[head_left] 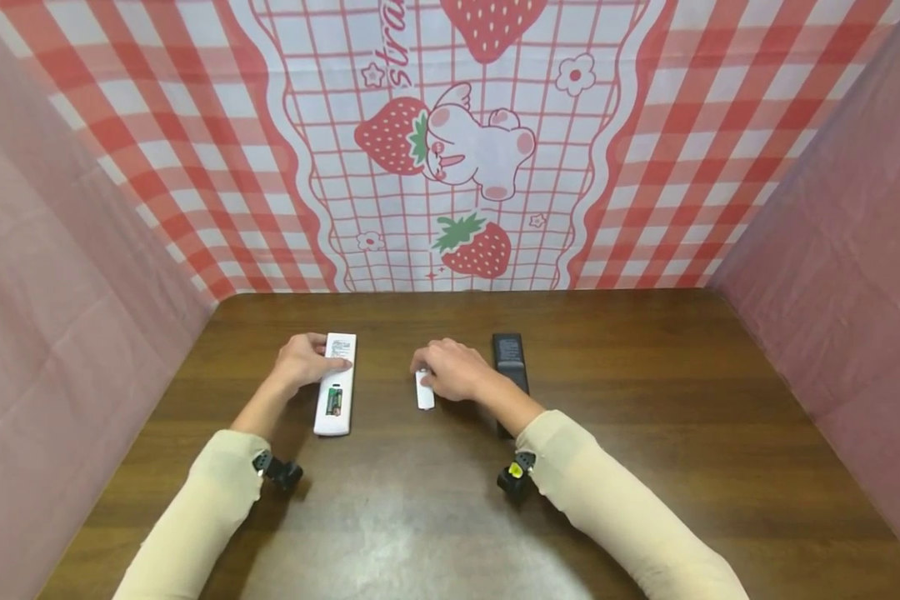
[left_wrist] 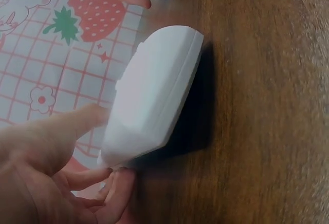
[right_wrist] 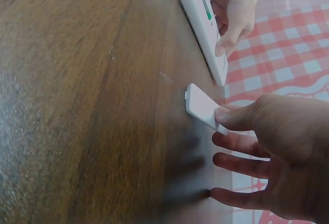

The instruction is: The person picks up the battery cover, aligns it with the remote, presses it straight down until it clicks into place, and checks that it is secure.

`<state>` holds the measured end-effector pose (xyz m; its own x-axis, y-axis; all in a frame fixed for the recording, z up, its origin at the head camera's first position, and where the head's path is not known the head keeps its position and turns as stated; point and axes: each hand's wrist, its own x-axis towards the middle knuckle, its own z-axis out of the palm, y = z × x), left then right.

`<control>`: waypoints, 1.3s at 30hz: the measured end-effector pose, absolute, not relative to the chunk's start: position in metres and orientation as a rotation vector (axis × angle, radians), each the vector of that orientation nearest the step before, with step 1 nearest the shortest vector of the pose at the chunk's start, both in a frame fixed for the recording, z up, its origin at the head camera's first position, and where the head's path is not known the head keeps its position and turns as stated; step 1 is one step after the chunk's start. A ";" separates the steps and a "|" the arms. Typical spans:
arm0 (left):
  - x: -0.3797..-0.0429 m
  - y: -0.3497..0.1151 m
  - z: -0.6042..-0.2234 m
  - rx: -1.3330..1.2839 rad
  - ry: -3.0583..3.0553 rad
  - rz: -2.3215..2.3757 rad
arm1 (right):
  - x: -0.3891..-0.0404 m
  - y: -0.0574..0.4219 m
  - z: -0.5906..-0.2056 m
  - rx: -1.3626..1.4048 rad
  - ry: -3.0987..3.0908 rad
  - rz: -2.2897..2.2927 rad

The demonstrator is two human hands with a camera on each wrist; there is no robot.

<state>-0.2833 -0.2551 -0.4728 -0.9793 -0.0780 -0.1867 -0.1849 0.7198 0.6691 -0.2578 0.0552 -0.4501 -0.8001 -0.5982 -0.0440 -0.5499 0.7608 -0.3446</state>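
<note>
At the far left a pale pink curtain [head_left: 67, 333] hangs beside the wooden table [head_left: 420, 517], and next to it a cream left sleeve [head_left: 202, 508] reaches in, with a small black camera [head_left: 279, 472] at the wrist. The left hand [head_left: 300, 364] grips a white remote [head_left: 339, 377] from its left side, thumb laid across the upper face and the fingers at the left edge, closed only as far as the remote's width allows. The remote is back side up, its long axis pointing away from the person, and its battery compartment [head_left: 334, 402] is uncovered (green shows inside). Well apart from it, around the middle of the table, is a small white cover [head_left: 424, 395] with a little tab on its near end. The right hand [head_left: 453, 369] pinches the cover's far end between thumb and fingertip, nearly closed there, while other fingers extend away from it in the right wrist view; whether the cover touches the wood I cannot tell. Further right, a black remote [head_left: 508, 350] lies on the table, partly hidden below the right wrist and forearm. Then come the cream right sleeve [head_left: 622, 508] and another pink curtain [head_left: 832, 250]. Behind everything stands a red-and-white checked cloth [head_left: 667, 150] printed with strawberries.
</note>
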 end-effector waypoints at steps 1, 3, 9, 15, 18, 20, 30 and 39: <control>-0.286 -0.256 -0.476 -0.209 2.795 1.095 | -0.258 0.055 -0.450 -0.921 2.805 -0.486; -0.285 -0.255 -0.476 -0.208 2.798 1.108 | -0.258 0.056 -0.450 -0.922 2.804 -0.494; -0.259 -0.236 -0.443 -0.246 2.698 1.226 | -0.246 0.053 -0.432 -0.886 2.772 -0.542; -0.254 -0.236 -0.435 -0.250 2.653 1.284 | -0.268 0.056 -0.460 -0.958 2.796 -0.551; -0.256 -0.238 -0.434 -0.258 2.636 1.301 | -0.285 0.056 -0.482 -0.993 2.818 -0.524; -0.257 -0.239 -0.434 -0.253 2.650 1.291 | -0.295 0.058 -0.493 -1.009 2.814 -0.560; -0.257 -0.241 -0.434 -0.220 2.606 1.310 | -0.265 0.062 -0.447 -0.915 2.720 -0.678; -0.254 -0.245 -0.437 -0.211 2.556 1.382 | -0.249 0.062 -0.424 -0.862 2.691 -0.722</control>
